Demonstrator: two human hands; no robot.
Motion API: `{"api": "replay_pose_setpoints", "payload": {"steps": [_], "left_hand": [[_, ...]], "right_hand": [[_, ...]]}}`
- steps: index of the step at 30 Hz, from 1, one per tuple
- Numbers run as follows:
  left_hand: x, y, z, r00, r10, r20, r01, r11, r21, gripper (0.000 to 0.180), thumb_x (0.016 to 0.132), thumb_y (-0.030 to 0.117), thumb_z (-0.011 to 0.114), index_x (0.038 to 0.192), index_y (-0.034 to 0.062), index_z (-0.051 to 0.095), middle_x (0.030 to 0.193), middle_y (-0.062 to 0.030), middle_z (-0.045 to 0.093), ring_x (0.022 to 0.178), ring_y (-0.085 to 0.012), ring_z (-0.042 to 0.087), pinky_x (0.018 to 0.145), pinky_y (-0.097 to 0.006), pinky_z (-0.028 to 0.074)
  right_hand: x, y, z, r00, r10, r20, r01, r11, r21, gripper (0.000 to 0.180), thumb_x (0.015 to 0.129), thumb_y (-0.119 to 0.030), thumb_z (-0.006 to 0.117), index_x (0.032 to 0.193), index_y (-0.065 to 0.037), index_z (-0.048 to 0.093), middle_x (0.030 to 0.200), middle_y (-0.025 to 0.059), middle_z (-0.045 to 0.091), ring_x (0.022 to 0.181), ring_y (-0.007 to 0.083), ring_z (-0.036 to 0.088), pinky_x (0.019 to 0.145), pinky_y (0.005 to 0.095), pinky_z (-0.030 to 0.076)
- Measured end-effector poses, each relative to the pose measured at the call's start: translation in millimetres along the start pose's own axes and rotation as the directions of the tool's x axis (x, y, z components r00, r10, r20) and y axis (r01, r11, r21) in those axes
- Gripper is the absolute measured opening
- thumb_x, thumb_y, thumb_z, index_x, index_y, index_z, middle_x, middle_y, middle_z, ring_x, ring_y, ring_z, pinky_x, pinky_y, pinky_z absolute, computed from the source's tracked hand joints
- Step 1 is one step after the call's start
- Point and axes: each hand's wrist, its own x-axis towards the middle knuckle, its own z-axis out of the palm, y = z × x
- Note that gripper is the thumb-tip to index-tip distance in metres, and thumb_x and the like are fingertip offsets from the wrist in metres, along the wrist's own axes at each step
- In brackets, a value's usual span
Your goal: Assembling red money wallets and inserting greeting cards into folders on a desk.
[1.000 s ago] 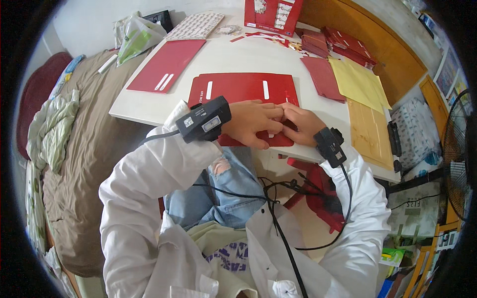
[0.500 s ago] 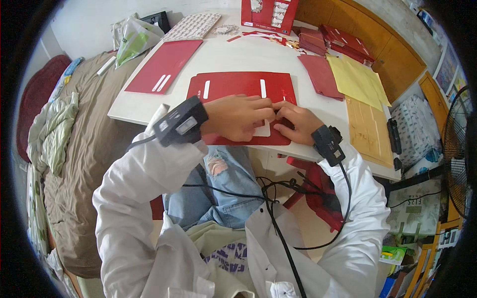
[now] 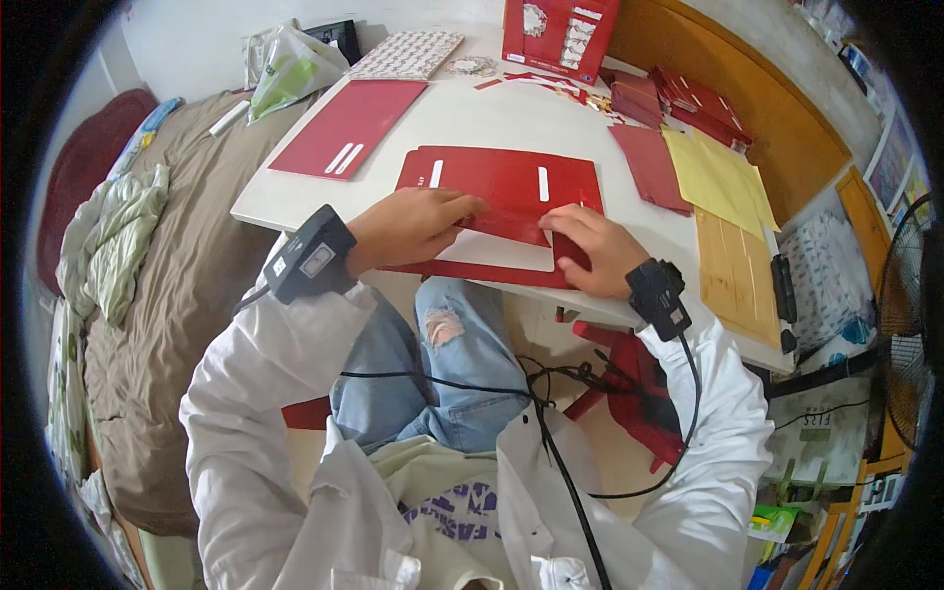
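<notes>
A red cardboard sheet (image 3: pixel 511 177) with two white slots lies at the near edge of the table. In its front part shows a long white area (image 3: pixel 511 253), bordered in red. My left hand (image 3: pixel 413 224) rests on the left side of the sheet, fingers stretched toward the middle and thumb just apart from them. On the right side lies my right hand (image 3: pixel 593 248), its bent fingers and thumb spread over the card beside the white area. Whether either fingertip grips a card edge is hard to see. Both wrists carry black devices.
To the left lies a flat dark red sheet (image 3: pixel 349 128) with white slots, a patterned board (image 3: pixel 408 56) behind it. A red box (image 3: pixel 560 39) stands at the back. Yellow paper (image 3: pixel 718 177) and a tan envelope (image 3: pixel 737 280) lie right. Black cables (image 3: pixel 551 442) hang before me.
My hands have moved apart: the left has drawn back to the left, uncovering more of the white area. The right stays on the card's right side. The view has shifted slightly.
</notes>
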Motion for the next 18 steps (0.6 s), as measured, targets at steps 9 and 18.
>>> {"api": "replay_pose_setpoints", "payload": {"steps": [9, 18], "left_hand": [[3.6, -6.4, 1.3, 0.960, -0.254, -0.115, 0.193, 0.903, -0.384, 0.036, 0.083, 0.009, 0.056, 0.116, 0.0061, 0.041, 0.098, -0.0211, 0.060, 0.092, -0.0346, 0.059, 0.078, -0.039, 0.047], [5.3, -17.0, 25.1, 0.861, 0.119, -0.494, 0.050, 0.947, 0.316, 0.047, 0.075, 0.007, 0.061, 0.120, 0.0089, 0.050, 0.120, -0.0132, 0.046, 0.110, -0.0272, 0.048, 0.089, -0.035, 0.043]], "right_hand": [[43.8, 2.2, 12.2, 0.989, 0.142, -0.046, -0.136, 0.984, 0.113, 0.042, 0.080, -0.013, 0.059, 0.119, -0.005, 0.046, 0.102, 0.0173, 0.060, 0.093, 0.0318, 0.059, 0.079, 0.0376, 0.047], [61.0, 13.1, 33.2, 0.947, -0.031, -0.319, -0.058, 0.962, -0.266, 0.033, 0.075, -0.010, 0.063, 0.106, -0.009, 0.053, 0.100, 0.0113, 0.053, 0.101, 0.0288, 0.051, 0.082, 0.0357, 0.044]]}}
